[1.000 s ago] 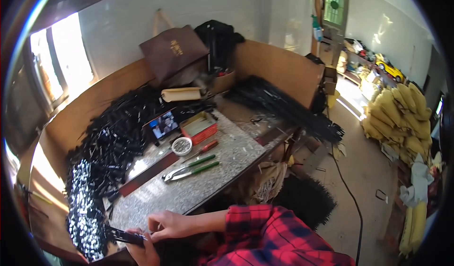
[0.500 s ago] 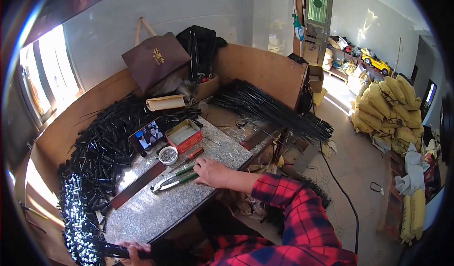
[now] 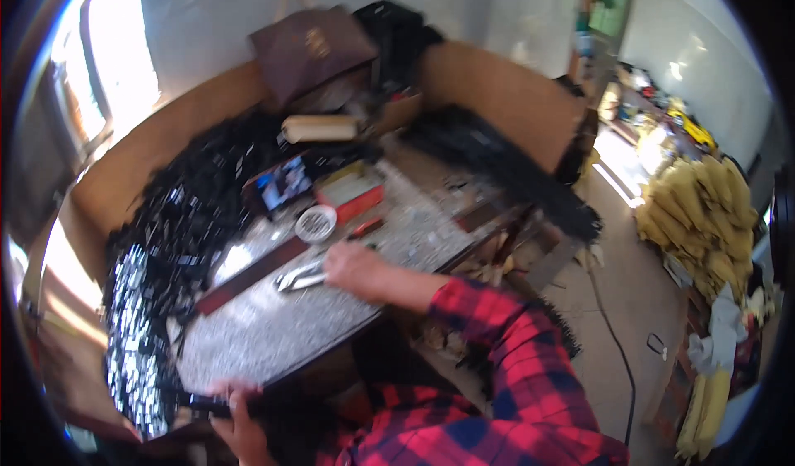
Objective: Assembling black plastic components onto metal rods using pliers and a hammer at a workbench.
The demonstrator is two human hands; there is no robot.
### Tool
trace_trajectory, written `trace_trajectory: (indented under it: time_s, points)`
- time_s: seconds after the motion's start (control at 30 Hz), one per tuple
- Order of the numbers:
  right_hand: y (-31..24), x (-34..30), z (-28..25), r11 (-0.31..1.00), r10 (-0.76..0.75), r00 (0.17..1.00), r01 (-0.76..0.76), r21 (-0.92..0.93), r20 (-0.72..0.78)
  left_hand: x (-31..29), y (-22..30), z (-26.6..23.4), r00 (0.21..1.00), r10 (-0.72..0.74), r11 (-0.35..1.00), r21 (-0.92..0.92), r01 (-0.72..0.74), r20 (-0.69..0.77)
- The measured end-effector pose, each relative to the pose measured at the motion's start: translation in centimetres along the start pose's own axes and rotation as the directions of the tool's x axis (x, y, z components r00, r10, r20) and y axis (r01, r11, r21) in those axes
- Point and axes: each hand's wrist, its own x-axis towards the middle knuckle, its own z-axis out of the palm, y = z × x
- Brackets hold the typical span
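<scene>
My right hand (image 3: 356,271) is closed around the handles of a pair of end-cutting pincers (image 3: 300,280), whose bright metal jaws point left over the speckled stone worktop (image 3: 240,358). At the lower left, my left hand (image 3: 242,425) grips a slim black rod-like piece (image 3: 199,401) by the table's front edge; blur hides its detail. Beyond my right hand lies a tool with a red handle (image 3: 365,228). A small white cup of tiny metal parts (image 3: 315,224) stands next to an opened red tin (image 3: 356,204).
A large heap of black pieces (image 3: 195,193) covers the table's left side. A propped phone (image 3: 284,186) leans against it. Long black rods (image 3: 497,164) lie at the back right. A dark red strip (image 3: 248,277) crosses the worktop. Yellow sacks (image 3: 700,218) are piled on the floor.
The whole view has shifted and blurred with head movement. My right hand has closed farther over the pincers' handles, and the pincers are drawn closer together. My left hand keeps the black piece.
</scene>
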Motion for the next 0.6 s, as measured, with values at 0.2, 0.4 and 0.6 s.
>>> trace_trajectory:
  time_s: [0.2, 0.4, 0.6]
  points:
    - [-1.8, -0.2, -3.7, 0.984, 0.041, 0.986, -0.012, 0.176, -0.163, 1.8, -1.4, -1.8, 0.973, 0.051, 0.988, 0.132, -0.082, 0.223]
    - [-7.1, 0.2, -9.1, 0.458, 0.102, 0.968, -0.252, 0.853, 0.231, 0.5, 0.0, -1.2, 0.999, -0.042, 0.998, -0.051, 0.044, 0.031]
    - [-8.9, 0.4, -10.9, 0.881, -0.009, 0.978, 0.106, 0.461, -0.207, 0.7, -1.0, -2.5, 0.989, 0.014, 0.992, -0.124, 0.005, 0.148]
